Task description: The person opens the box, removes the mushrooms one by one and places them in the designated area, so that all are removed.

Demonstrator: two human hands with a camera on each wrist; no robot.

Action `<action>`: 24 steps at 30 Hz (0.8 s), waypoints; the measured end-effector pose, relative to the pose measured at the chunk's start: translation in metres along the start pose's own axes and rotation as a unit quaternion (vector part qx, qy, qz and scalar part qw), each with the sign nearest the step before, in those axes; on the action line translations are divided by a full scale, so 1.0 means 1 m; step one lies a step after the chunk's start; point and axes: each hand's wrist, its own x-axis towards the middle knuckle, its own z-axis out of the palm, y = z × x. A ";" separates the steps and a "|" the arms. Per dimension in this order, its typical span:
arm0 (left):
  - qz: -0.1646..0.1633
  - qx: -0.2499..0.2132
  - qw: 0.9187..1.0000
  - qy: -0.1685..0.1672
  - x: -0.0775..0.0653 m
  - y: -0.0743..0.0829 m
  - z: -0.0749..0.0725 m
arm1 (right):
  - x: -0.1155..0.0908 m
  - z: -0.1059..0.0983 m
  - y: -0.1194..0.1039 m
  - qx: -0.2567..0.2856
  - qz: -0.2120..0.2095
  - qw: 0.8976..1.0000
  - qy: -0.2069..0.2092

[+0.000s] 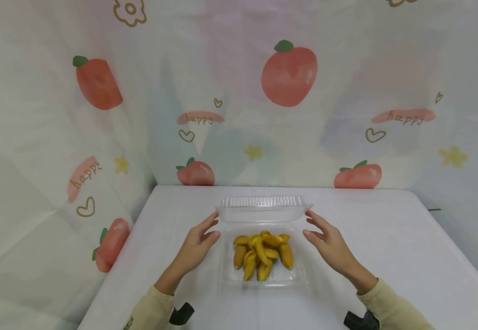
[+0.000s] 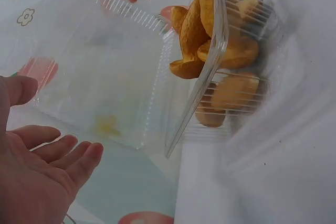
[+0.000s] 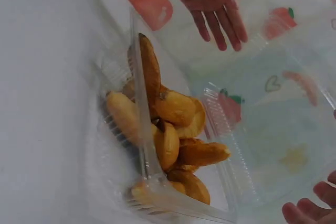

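Note:
A clear plastic clamshell box (image 1: 301,276) sits on the table with its hinged lid (image 1: 259,214) raised at the back. Piled inside its base are several small yellow bananas (image 1: 258,247). To the left of the box is my left hand (image 1: 195,247), its fingers loosely extended and fingertips beside the lid's left corner. My right hand (image 1: 331,250) mirrors it on the other side, fingertips by the lid's right corner. Both palms face inward, with nothing held. Whether the fingertips touch the lid edge, I cannot tell. The left wrist view shows the left hand's fingers (image 2: 79,163) spread apart.
A white-covered table (image 1: 387,238) extends around the box. Behind it hangs a pale cloth backdrop (image 1: 239,91) printed with red fruit, hearts and "happy" lettering. Another cloth wall (image 1: 28,183) stands along the left side. Dark wrist devices (image 1: 182,314) show at both sleeves.

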 end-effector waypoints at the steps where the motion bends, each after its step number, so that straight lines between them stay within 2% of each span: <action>1: 0.006 -0.010 1.000 0.004 0.004 -0.002 0.000 | 0.004 -0.002 0.001 0.000 0.006 1.000 -0.007; 6: 0.013 -0.033 0.999 0.004 0.023 -0.012 -0.002 | 0.020 -0.008 0.007 -0.003 0.044 0.998 -0.054; 13: -0.029 -0.032 0.998 -0.049 0.044 -0.031 -0.004 | 0.037 -0.009 0.019 0.018 0.097 0.989 -0.108; 18: -0.050 -0.047 0.995 -0.072 0.056 -0.041 -0.003 | 0.049 -0.006 0.023 0.029 0.112 0.986 -0.121; 24: -0.081 -0.114 0.986 -0.089 0.067 -0.048 -0.002 | 0.059 -0.005 0.029 0.046 0.121 0.984 -0.122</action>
